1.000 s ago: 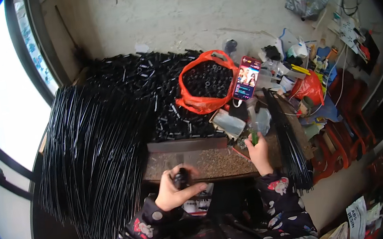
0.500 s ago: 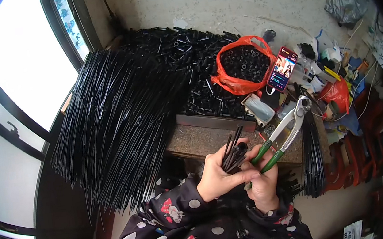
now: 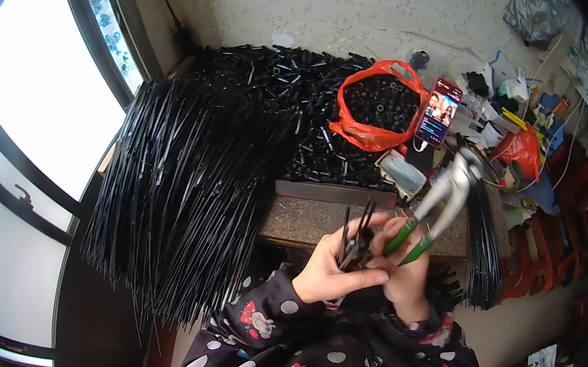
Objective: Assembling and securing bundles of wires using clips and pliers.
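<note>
My left hand [image 3: 329, 272] is closed around several thin black rods [image 3: 347, 239] that stick up between thumb and fingers. A darker, thicker black piece sits among them, too blurred to make out. Close beside it, my right hand [image 3: 408, 283] grips the green handles of a pair of pincers [image 3: 461, 173], whose metal head points up and to the right, smeared by motion. The pincers' handles stand apart. The right fingertips are near or against the black pieces in the left hand; the exact contact is hidden.
A large bundle of long black rods [image 3: 180, 204] fans out at left. Short black tubes [image 3: 310, 138] heap on the workbench [image 3: 319, 215] behind a raised strip. A red plastic bag [image 3: 352, 133] holds more black pieces, beside a lit phone [image 3: 438, 113]. Another rod bundle [image 3: 482, 256] hangs at right.
The pincers' head has shifted slightly and is now blurred. My left thumb lies straighter, and the black pieces in that hand have shifted. The whole view has moved a little.
</note>
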Available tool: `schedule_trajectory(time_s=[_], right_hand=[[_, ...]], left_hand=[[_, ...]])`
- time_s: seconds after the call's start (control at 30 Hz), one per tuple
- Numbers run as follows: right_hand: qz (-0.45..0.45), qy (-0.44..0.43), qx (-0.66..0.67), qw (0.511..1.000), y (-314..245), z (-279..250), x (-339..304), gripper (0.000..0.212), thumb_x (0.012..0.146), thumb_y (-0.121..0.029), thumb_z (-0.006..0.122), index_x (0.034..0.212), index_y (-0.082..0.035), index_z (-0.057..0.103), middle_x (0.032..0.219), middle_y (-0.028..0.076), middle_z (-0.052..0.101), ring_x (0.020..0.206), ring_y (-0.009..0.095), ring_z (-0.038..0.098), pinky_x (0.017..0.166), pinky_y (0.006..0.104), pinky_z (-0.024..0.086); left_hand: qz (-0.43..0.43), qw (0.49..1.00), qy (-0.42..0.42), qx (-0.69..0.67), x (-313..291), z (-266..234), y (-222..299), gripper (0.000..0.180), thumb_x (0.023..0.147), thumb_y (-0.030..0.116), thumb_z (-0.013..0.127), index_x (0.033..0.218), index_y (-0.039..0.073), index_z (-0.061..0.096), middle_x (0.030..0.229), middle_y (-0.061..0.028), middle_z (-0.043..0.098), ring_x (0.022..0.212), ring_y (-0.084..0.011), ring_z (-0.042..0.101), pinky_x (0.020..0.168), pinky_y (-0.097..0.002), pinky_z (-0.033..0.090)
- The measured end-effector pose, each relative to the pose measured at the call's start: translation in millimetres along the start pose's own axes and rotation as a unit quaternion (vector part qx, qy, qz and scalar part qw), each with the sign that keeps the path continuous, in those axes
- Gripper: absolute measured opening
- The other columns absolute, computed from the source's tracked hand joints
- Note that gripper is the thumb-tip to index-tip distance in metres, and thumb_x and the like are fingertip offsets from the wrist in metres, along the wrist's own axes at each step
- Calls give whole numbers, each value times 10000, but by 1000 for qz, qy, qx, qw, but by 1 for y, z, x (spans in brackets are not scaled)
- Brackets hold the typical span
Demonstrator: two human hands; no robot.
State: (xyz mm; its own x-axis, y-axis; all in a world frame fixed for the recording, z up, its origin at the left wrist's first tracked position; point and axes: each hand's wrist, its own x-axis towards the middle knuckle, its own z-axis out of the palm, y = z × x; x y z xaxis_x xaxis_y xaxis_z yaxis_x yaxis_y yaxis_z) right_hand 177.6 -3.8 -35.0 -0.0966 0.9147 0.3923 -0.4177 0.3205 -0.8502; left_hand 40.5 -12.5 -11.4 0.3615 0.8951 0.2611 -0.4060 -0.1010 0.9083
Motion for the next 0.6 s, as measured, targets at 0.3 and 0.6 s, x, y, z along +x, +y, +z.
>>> schedule_trajectory(time_s=[0.3, 0.6], right_hand=[[357, -303, -229, 854, -31, -32, -33, 265, 872, -82, 513, 1103, 48, 526, 754, 44, 601, 557, 76, 548, 488, 205, 428], [454, -308, 76, 833, -37, -33, -24, 414, 924, -136, 439, 1289, 31, 342, 986, 188, 576, 757, 204, 604, 679, 281, 474]], left_hand=[[92, 991, 94, 17, -4, -63, 3, 928, 518, 262, 862, 1250, -42, 381, 544, 77, 418, 491, -18, 377, 472, -184, 277], [58, 976, 155, 141, -9, -29, 26, 331, 630, 107, 796, 865, 8, 586, 627, 73, 483, 581, 2, 418, 520, -157, 339]])
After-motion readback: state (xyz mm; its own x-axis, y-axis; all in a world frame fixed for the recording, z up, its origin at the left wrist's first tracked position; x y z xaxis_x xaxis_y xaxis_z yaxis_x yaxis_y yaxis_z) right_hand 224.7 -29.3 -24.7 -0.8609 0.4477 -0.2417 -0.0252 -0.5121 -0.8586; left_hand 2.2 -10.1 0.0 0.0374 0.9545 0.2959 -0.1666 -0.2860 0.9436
